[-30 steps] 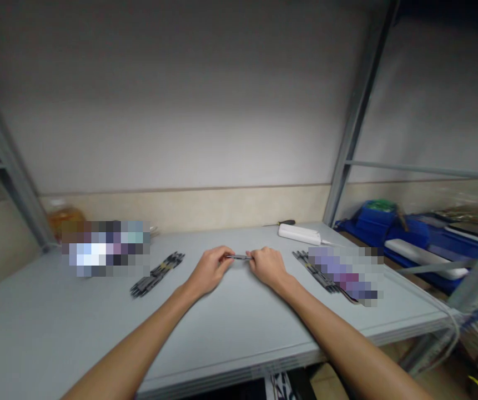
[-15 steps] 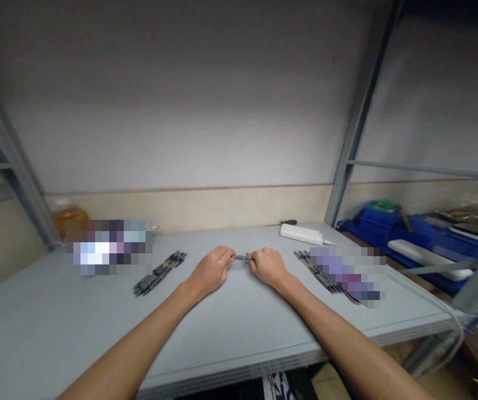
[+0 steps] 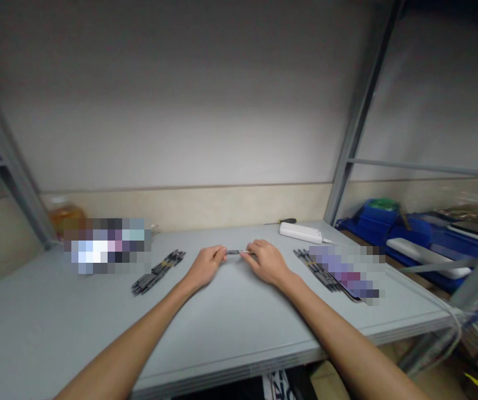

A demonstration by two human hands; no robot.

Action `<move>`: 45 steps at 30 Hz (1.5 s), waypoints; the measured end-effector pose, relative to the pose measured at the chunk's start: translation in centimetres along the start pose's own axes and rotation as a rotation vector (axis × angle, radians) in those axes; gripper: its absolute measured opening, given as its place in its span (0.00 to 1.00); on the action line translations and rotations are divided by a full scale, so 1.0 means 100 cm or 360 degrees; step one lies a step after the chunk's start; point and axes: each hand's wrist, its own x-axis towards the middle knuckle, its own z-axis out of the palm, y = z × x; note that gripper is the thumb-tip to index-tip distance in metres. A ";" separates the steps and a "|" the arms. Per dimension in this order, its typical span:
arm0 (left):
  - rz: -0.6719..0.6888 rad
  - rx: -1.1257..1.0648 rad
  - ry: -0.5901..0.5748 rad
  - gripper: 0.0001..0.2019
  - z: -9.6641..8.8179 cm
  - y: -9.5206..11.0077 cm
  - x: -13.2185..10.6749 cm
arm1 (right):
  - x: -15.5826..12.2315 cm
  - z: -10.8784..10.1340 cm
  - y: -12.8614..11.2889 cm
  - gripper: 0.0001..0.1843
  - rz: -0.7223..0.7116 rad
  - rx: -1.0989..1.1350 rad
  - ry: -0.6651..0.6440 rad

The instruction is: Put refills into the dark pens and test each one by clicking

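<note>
Head view: pale table (image 3: 222,333) (pen (image 3: 232,253) held over), wall (image 3: 197,128) behind.

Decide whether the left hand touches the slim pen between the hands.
Touching: the head view shows the left hand pinching one end of the slim pen.

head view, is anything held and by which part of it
A pen: the left hand grips one end; the right hand is at the other, its grip unclear.
</note>
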 end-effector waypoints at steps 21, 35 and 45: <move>-0.0209 -0.0336 0.0033 0.24 -0.002 -0.017 0.007 | 0.006 -0.003 0.020 0.12 0.0191 0.1111 0.0241; 0.0070 -0.0556 0.0181 0.14 -0.004 -0.008 0.004 | 0.011 0.005 0.026 0.18 0.0369 0.1558 0.0301; -0.0135 -0.0555 0.0253 0.22 -0.003 -0.015 0.008 | 0.009 0.001 0.020 0.18 0.0347 0.1711 0.0176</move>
